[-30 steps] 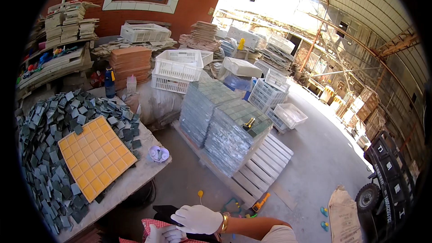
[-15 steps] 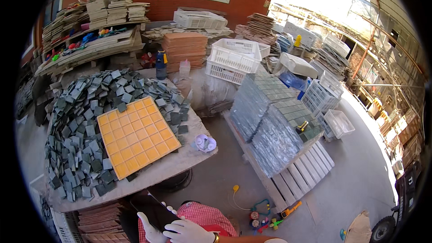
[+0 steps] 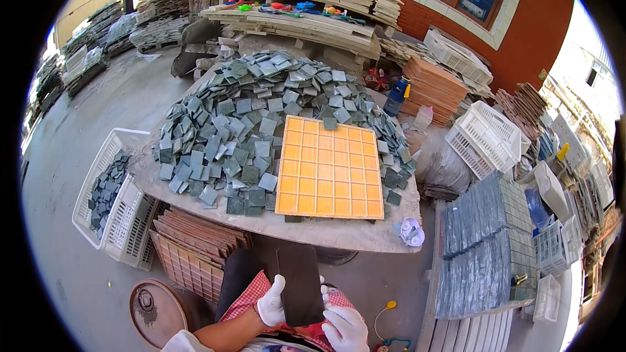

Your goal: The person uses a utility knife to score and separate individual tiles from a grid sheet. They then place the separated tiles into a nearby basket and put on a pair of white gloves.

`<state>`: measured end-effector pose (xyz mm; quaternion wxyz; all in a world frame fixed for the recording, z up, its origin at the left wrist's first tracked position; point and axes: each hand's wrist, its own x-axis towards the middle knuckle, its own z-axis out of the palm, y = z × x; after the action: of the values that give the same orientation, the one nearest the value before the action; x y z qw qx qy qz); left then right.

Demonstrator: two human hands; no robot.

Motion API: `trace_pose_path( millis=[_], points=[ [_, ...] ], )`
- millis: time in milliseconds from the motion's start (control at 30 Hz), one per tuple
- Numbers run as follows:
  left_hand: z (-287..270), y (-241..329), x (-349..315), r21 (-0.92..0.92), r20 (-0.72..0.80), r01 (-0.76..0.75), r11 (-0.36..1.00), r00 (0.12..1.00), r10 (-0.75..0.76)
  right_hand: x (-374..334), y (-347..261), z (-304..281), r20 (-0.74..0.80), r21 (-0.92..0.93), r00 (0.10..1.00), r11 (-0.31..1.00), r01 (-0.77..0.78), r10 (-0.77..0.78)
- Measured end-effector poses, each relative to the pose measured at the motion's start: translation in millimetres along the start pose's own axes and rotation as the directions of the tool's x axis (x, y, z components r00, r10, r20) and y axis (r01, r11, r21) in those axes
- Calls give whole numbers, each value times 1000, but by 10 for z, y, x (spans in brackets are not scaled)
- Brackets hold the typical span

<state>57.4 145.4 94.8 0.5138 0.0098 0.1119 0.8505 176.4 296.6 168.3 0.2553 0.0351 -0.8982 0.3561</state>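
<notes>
A black smartphone (image 3: 300, 287) is upright in front of my lap, gripped at its left edge by my white-gloved left hand (image 3: 271, 302). White fingertips show past its right edge, seemingly of that same hand. Beside the phone's lower right corner is my gloved right hand (image 3: 345, 327), its fingers apart; whether they touch the phone is unclear. Beyond them, an orange-yellow grid tray (image 3: 332, 173) lies on the table (image 3: 313, 236). One dark green tile (image 3: 330, 123) rests at the tray's top edge. A heap of square grey-green tiles (image 3: 244, 114) spreads behind and left of it.
A purple-white cup (image 3: 410, 232) stands at the table's right corner. Wrapped tile stacks (image 3: 479, 238) sit on a pallet (image 3: 469, 332) at right. To the left are a white crate (image 3: 127, 234) of tile pieces and a rusty drum (image 3: 156, 309). Brown grid trays (image 3: 189, 261) stand below the table.
My view has swung left, bringing the crate and drum into sight and the tray to the middle. The phone stays in my left hand, its dark face now more fully visible.
</notes>
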Motion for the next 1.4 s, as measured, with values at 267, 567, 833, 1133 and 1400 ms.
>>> trace_pose_path(
  millis=[267,567,833,1133,1400],
  points=[
    [-168,-15,-29,-29,137,68,997,989,-63,82,-5,14,-31,-12,999,1000,16,-17],
    [-56,-28,-64,38,30,59,998,998,-60,60,22,48,-63,-2,997,999,35,-35],
    [-41,-31,-103,42,48,74,996,996,-76,70,-1,58,-82,-3,996,999,39,-39],
    [-128,-38,-97,2,155,89,996,984,-88,114,-3,67,-93,34,995,998,49,-45],
    [-145,-36,-89,13,149,88,996,985,-89,114,26,94,-101,26,993,998,55,-52]
  ],
)
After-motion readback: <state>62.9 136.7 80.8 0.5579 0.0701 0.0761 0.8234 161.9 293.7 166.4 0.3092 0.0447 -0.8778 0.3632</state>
